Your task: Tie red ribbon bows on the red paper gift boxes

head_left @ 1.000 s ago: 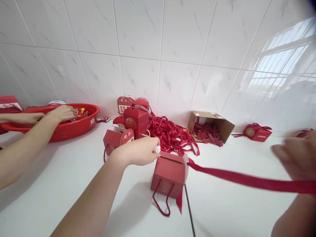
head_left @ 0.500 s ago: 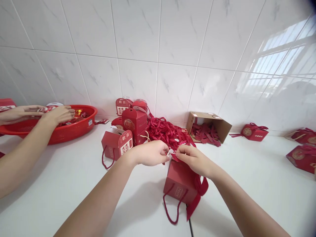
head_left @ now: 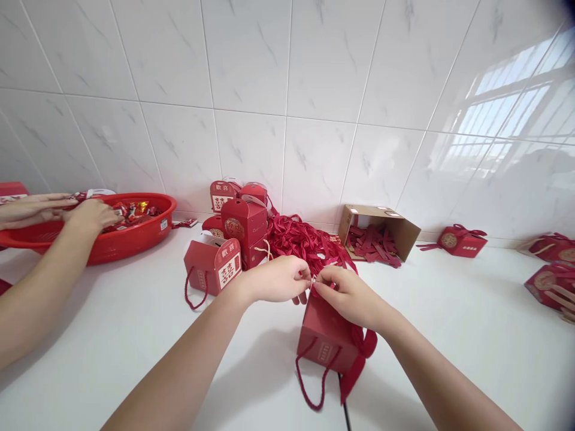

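A red gift box [head_left: 330,335] with a rope handle stands on the white table in front of me. Red ribbon [head_left: 359,353] hangs at its right side. My left hand [head_left: 281,279] is closed at the top left edge of the box, fingertips pinched together. Beside it, nearly touching, my right hand [head_left: 348,291] is closed in a pinch at the box's top, where a bit of red ribbon shows under the fingers. The fingers hide most of the top flaps, so exactly what each pinch holds is unclear.
Several red boxes [head_left: 245,227] stand left of a ribbon heap [head_left: 300,239]. An open carton [head_left: 408,236] holds red strips. At left, another person's hands [head_left: 90,216] work over a red basin [head_left: 130,242]. More tied boxes [head_left: 462,242] sit right, with a person's fingers [head_left: 563,302].
My hands have come closer together over the box top, and the white flap between them is now mostly covered. The other person's hand at left has moved left over the basin.
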Demonstrator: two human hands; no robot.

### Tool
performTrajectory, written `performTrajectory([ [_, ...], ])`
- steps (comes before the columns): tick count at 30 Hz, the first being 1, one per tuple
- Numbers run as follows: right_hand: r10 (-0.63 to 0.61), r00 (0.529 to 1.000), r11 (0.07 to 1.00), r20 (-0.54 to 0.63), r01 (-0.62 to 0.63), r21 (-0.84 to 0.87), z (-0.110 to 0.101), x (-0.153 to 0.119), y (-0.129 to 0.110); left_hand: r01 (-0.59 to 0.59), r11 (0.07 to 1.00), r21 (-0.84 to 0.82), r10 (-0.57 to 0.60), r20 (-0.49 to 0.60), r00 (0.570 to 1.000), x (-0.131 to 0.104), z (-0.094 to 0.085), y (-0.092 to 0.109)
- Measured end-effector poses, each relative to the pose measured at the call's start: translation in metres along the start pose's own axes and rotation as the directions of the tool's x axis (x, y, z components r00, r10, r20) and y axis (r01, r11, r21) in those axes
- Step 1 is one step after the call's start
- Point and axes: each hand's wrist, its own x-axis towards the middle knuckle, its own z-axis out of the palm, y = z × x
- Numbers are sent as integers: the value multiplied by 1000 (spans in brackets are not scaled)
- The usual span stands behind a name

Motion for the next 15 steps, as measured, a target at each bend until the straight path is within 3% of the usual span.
performTrajectory([
  [2,-37,999,999,23,37,-14,-8,-4,-1,3,1000,-17,-3,-38,999,1,-2,-1],
  [4,-58,998,998,23,58,-18,-24,-12,0,-16,991,-133,1,-111,994,-2,-9,-2],
  [6,-37,999,998,-31,36,-47,-47,-23,4,-117,935,-336,9,-306,952,-10,-22,-3],
  [7,-13,998,997,-62,7,-82,-58,-30,8,-218,874,-433,0,-449,893,-14,-29,-4],
  [9,26,998,982,-65,-37,-184,-78,-42,16,-466,705,-535,-85,-716,693,-23,-44,-5],
  [11,79,997,963,21,-70,-262,-90,-50,25,-620,596,-510,-176,-837,519,-29,-53,-8],
  [13,148,980,951,136,-103,-292,-91,-52,30,-617,642,-455,-183,-873,452,-30,-56,-11],
  [14,177,967,947,181,-118,-299,-89,-50,31,-568,711,-415,-148,-878,456,-29,-55,-12],
  [15,201,955,944,219,-129,-304,-85,-47,31,-491,790,-367,-95,-865,493,-26,-52,-14],
])
